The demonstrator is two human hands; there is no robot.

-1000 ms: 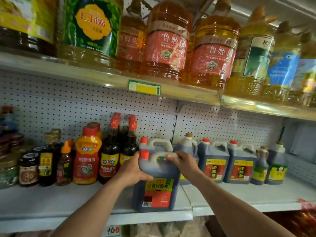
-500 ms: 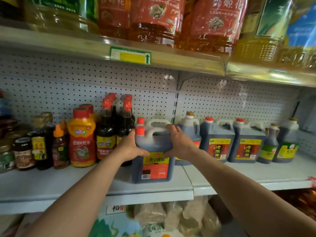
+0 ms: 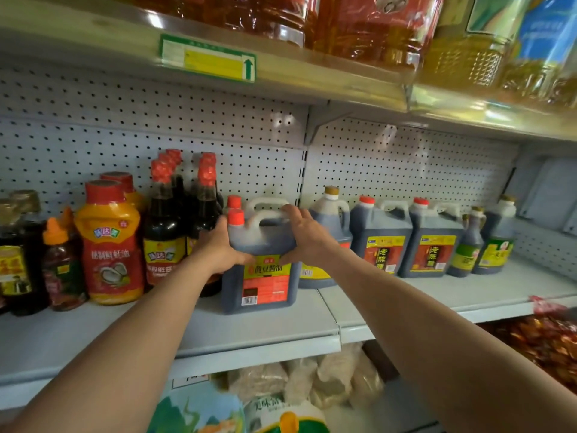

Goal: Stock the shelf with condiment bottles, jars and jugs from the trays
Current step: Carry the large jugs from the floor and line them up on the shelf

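A dark soy sauce jug (image 3: pixel 261 284) with a red cap and a red and yellow label stands on the white shelf (image 3: pixel 256 329), in front of a second jug of the same kind. My left hand (image 3: pixel 218 248) grips the front jug's left shoulder. My right hand (image 3: pixel 304 235) grips its right shoulder, with fingers over the white handle. The jug rests upright on the shelf board.
Tall dark sauce bottles (image 3: pixel 162 226) and an orange oyster sauce bottle (image 3: pixel 110 242) stand close on the left. Several dark vinegar jugs (image 3: pixel 381 239) line the right. The upper shelf (image 3: pixel 281 73) carries large oil bottles. Bags lie on the level below.
The jug has slid back along the shelf toward the pegboard, against the jug behind it. Both hands stayed on its shoulders. My view dropped lower.
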